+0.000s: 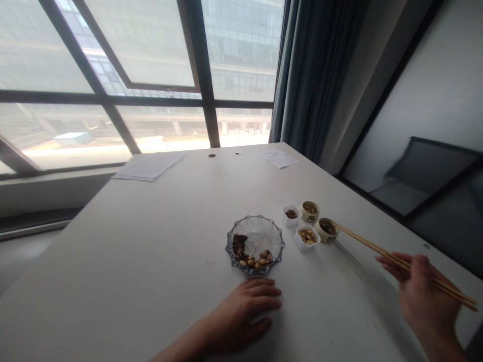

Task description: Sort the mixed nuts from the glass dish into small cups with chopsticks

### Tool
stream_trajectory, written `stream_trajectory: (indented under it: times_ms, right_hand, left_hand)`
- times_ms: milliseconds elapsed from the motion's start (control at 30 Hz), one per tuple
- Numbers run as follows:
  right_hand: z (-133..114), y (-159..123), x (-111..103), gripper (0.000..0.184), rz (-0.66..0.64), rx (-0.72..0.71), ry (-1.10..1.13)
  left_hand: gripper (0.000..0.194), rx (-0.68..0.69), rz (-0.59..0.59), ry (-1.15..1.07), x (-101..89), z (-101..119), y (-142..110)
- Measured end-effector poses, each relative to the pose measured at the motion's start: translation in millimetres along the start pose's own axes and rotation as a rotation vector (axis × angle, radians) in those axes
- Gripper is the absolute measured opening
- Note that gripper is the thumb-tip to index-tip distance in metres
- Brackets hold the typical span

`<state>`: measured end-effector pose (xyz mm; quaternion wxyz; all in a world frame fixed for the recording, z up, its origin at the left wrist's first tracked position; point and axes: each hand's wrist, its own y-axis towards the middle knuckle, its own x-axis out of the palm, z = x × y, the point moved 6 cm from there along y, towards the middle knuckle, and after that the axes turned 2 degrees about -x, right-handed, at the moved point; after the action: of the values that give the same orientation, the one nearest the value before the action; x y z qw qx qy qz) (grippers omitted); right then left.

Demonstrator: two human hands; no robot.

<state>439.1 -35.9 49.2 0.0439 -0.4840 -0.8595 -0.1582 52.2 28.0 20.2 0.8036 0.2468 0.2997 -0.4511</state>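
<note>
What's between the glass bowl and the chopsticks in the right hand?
The head view shows a white square cup of nuts, then a round ceramic cup next to the chopsticks.

My camera sits on my head and looks forward and down across the white table point(124, 251), so my left hand point(237, 319) and right hand point(426, 296) appear close up along the bottom of the frame. The glass bowl point(255, 245) lies a little farther out, just below the middle, while the far end of the table and the window point(151, 55) fill the top, seen wide and from farther away.
</note>
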Motion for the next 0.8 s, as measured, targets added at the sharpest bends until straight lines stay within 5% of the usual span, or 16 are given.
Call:
stream_trajectory:
  times_ms: [200, 400, 567, 667, 800]
  right_hand:
    - [-17, -26, 30, 0.048, -0.124, -0.029, -0.059]
    - [-19, -75, 105, 0.042, -0.637, -0.001, -0.128]
    - [-29, -86, 161, 0.042, -1.070, -0.134, -0.280]
    - [-27, -83, 175, 0.047, -1.176, -0.154, -0.347]
    - [-15, -80, 179, 0.047, -1.154, -0.094, -0.327]
  left_hand:
    - [0.043, 0.020, 0.016, 0.000, 2.3, -2, -1]
    - [0.041, 0.029, 0.009, 0.013, 4.2, -3, -2]
    - [0.040, 0.036, 0.003, 0.008, 3.8, -2, -1]
    - [0.040, 0.033, -0.001, 0.008, 3.6, -2, -1]
    - [0.040, 0.033, -0.001, 0.007, 3.3, -2, -1]
